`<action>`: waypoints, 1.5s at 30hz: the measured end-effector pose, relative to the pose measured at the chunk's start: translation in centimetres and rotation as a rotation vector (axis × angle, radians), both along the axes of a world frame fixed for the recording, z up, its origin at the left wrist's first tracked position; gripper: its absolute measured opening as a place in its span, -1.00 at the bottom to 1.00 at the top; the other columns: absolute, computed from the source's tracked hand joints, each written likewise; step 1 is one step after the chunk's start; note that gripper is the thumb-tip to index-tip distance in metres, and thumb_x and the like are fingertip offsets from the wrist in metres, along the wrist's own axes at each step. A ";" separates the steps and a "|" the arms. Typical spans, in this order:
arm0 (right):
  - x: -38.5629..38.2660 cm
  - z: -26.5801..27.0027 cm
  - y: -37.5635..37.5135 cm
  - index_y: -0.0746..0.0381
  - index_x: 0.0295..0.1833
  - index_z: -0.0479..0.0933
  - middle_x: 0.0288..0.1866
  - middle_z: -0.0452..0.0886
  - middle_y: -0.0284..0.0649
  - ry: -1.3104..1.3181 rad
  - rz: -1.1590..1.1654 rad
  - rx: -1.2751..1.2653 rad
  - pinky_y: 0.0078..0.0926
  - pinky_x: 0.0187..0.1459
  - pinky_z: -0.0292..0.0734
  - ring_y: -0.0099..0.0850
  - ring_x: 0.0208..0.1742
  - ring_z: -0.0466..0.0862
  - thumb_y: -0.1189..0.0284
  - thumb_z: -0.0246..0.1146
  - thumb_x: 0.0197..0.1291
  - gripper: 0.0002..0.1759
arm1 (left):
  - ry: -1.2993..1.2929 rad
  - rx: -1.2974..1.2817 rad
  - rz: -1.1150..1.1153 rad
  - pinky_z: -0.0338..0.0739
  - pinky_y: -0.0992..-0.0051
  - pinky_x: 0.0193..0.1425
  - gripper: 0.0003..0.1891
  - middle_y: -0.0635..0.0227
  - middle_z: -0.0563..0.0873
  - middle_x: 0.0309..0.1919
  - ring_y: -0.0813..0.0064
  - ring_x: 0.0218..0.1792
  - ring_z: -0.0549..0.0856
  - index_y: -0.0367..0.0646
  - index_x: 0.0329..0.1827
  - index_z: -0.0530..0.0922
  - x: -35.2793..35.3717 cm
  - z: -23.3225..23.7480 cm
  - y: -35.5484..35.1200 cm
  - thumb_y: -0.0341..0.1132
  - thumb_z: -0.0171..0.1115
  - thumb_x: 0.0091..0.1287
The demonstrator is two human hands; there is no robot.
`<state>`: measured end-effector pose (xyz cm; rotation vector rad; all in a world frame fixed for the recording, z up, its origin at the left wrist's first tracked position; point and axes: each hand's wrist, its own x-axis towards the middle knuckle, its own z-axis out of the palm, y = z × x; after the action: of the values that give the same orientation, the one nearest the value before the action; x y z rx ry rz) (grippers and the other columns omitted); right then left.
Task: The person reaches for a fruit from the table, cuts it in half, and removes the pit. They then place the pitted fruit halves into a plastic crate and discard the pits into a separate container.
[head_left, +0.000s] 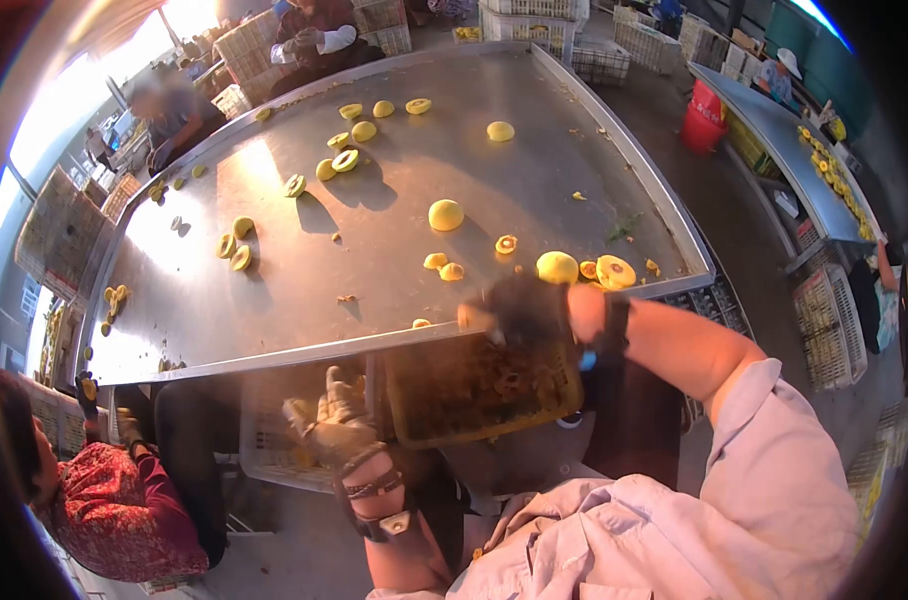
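Observation:
My left hand point(339, 422), in a dirty work glove, is open with its fingers spread over a white plastic crate point(259, 440) below the table edge; nothing shows in it. At the table's near edge is my right hand point(519, 312), in a dark glove and smeared by motion, its fingers hard to make out. Under it stands a yellow crate point(444, 435) with brownish scraps inside. Close by on the metal table point(374, 270) lie a yellow fruit half point(557, 267), another half with its cut face up point(615, 272) and small cut-off end pieces point(452, 271).
More fruit halves point(345, 160) are scattered over the table, which has a raised metal rim point(624, 150). A person in red point(124, 510) sits to my left. Other people work across the table. A red bucket point(705, 118) and a second table point(804, 150) stand at the right.

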<state>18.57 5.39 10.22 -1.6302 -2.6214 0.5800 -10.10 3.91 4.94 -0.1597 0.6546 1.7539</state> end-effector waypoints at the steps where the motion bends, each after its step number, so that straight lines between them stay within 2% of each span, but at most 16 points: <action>1: 0.7 -0.3 2.9 0.20 0.04 0.53 -0.17 0.66 -0.04 0.098 -0.152 0.017 -0.16 -0.12 0.54 -0.07 -0.10 0.66 0.42 0.27 0.00 -0.59 | 0.031 0.079 -0.109 0.70 0.40 -0.21 -0.54 0.03 0.58 0.05 0.06 -0.03 0.64 -0.25 0.02 0.50 0.1 -1.3 0.2 0.01 0.12 0.35; 3: 0.4 2.6 6.8 0.20 0.03 0.54 -0.17 0.66 -0.04 -0.172 -0.191 0.079 -0.18 -0.13 0.55 -0.08 -0.13 0.67 0.44 0.22 0.04 -0.63 | 0.119 0.218 -0.333 0.67 0.40 -0.13 -0.53 0.04 0.57 0.09 0.17 0.03 0.62 -0.26 0.14 0.45 1.2 -2.0 0.2 -0.03 0.04 0.41; 6: -0.3 1.3 13.0 0.21 0.01 0.54 -0.17 0.66 -0.03 -0.110 -0.210 0.239 -0.19 -0.12 0.55 -0.09 -0.14 0.67 0.46 0.20 0.05 -0.65 | 0.333 0.169 -0.552 0.64 0.60 -0.24 -0.51 0.05 0.61 0.04 0.35 -0.10 0.68 -0.27 0.21 0.40 2.9 0.9 -0.1 -0.02 -0.07 0.47; 20: -7.7 -6.9 44.3 0.07 0.20 0.48 -0.08 0.65 -0.08 0.332 -0.441 0.498 -0.27 0.02 0.48 -0.12 -0.03 0.62 0.14 0.15 0.22 -0.54 | 0.295 0.009 -0.459 0.66 0.49 -0.40 -0.40 -0.07 0.60 -0.08 0.25 -0.25 0.69 -0.38 0.23 0.35 1.8 0.4 3.3 0.05 -0.05 0.45; 21: -7.7 -8.5 46.6 0.08 0.23 0.45 -0.01 0.63 -0.08 0.425 -0.414 0.562 -0.29 0.07 0.47 -0.12 0.02 0.61 0.16 0.11 0.25 -0.54 | 0.300 0.038 -0.553 0.59 0.70 -0.52 -0.42 0.04 0.67 -0.06 0.45 -0.35 0.72 -0.27 0.26 0.37 1.3 -0.3 3.8 0.08 -0.07 0.45; 22: -8.4 -7.7 47.6 0.11 0.24 0.43 0.06 0.60 -0.07 0.355 -0.450 0.468 -0.30 0.11 0.45 -0.14 0.07 0.60 0.15 0.16 0.21 -0.49 | 0.303 0.001 -0.554 0.60 0.65 -0.47 -0.41 0.00 0.63 -0.07 0.39 -0.30 0.71 -0.32 0.25 0.35 1.1 -0.3 4.1 0.06 -0.04 0.44; 23: -8.2 -7.5 47.4 0.15 0.23 0.42 0.07 0.60 -0.05 0.385 -0.636 0.209 -0.29 0.11 0.46 -0.14 0.08 0.60 0.13 0.23 0.14 -0.43 | 0.303 -0.040 -0.556 0.62 0.61 -0.42 -0.40 -0.04 0.60 -0.07 0.32 -0.25 0.69 -0.37 0.24 0.33 1.0 0.2 4.1 0.04 -0.01 0.43; 25: -8.4 -8.3 46.9 0.20 0.16 0.43 0.01 0.61 0.02 0.381 -0.598 0.237 -0.28 0.07 0.48 -0.10 0.05 0.62 0.19 0.34 0.03 -0.42 | 0.294 -0.073 -0.611 0.65 0.57 -0.31 -0.38 -0.09 0.55 -0.04 0.23 -0.14 0.68 -0.41 0.26 0.27 0.5 0.3 4.4 0.02 0.01 0.43; 29: -8.4 -7.9 46.0 0.25 0.09 0.44 -0.03 0.61 0.05 0.441 -0.565 0.171 -0.27 0.07 0.46 -0.08 0.06 0.60 0.28 0.41 -0.04 -0.43 | 0.318 -0.002 -0.551 0.60 0.64 -0.37 -0.38 0.04 0.62 -0.03 0.40 -0.24 0.69 -0.32 0.29 0.32 1.8 1.6 5.4 0.09 -0.03 0.43; 30: -8.3 -7.6 44.6 0.28 0.06 0.45 -0.19 0.64 -0.05 0.391 -0.452 0.297 -0.32 -0.17 0.55 -0.19 -0.20 0.68 0.34 0.42 -0.02 -0.47 | 0.279 0.023 -0.538 0.64 0.57 -0.34 -0.39 -0.02 0.60 -0.03 0.33 -0.21 0.68 -0.33 0.26 0.33 1.7 1.0 5.4 0.08 -0.04 0.44; 34: -8.2 -5.0 37.5 0.29 -0.15 0.52 -0.59 0.51 -0.23 0.760 -0.123 -0.246 -0.48 -0.65 0.38 -0.50 -0.69 0.49 0.29 0.38 0.03 -0.64 | 0.336 0.045 -0.502 0.65 0.60 -0.29 -0.34 -0.09 0.54 0.00 0.24 -0.13 0.68 -0.40 0.29 0.24 2.5 1.2 5.6 0.06 0.00 0.42; 38: -10.5 0.8 24.4 0.26 -0.16 0.50 -0.60 0.53 -0.26 0.729 0.345 -0.389 -0.50 -0.65 0.38 -0.53 -0.69 0.50 0.29 0.40 0.01 -0.64 | 0.478 0.173 -0.294 0.57 0.28 0.11 -0.38 -0.09 0.44 0.17 0.18 0.10 0.56 -0.27 0.34 0.24 3.8 1.1 5.0 0.06 -0.05 0.44; 39: -11.2 0.9 22.9 0.26 -0.14 0.49 -0.55 0.56 -0.20 0.703 0.426 -0.339 -0.45 -0.58 0.43 -0.43 -0.62 0.56 0.31 0.40 -0.01 -0.63 | 0.340 0.284 -0.242 0.45 0.21 0.24 -0.37 -0.11 0.41 0.20 0.14 0.17 0.50 -0.28 0.37 0.20 3.8 0.6 4.9 -0.05 0.11 0.39; 41: -12.6 0.6 17.5 0.27 -0.11 0.47 -0.41 0.59 -0.06 0.653 0.536 -0.120 -0.32 -0.40 0.50 -0.19 -0.41 0.63 0.36 0.40 -0.06 -0.60 | 1.638 0.205 0.021 0.43 0.23 0.26 -0.32 -0.12 0.40 0.21 0.11 0.19 0.49 -0.29 0.39 0.18 2.7 -2.0 3.2 -0.17 0.23 0.31; 43: -12.6 1.2 11.7 0.30 -0.15 0.46 -0.20 0.54 0.12 0.641 0.509 -0.002 -0.14 -0.13 0.47 0.10 -0.10 0.55 0.44 0.36 -0.09 -0.64 | 1.931 0.219 0.061 0.41 0.26 0.28 -0.23 -0.13 0.40 0.23 0.06 0.20 0.49 -0.30 0.41 0.14 3.2 -2.6 1.9 -0.32 0.35 0.19; 45: -12.6 0.1 9.9 0.30 -0.13 0.45 -0.21 0.54 0.11 0.756 0.441 0.064 -0.14 -0.14 0.47 0.08 -0.11 0.56 0.44 0.36 -0.08 -0.63 | 2.009 0.218 0.029 0.41 0.27 0.28 -0.16 -0.14 0.41 0.23 0.03 0.20 0.50 -0.31 0.42 0.12 3.2 -2.0 1.2 -0.40 0.43 0.11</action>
<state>6.00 15.32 10.30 -0.6002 -2.3348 0.8877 -6.93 5.09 2.96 1.9463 1.7315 1.4742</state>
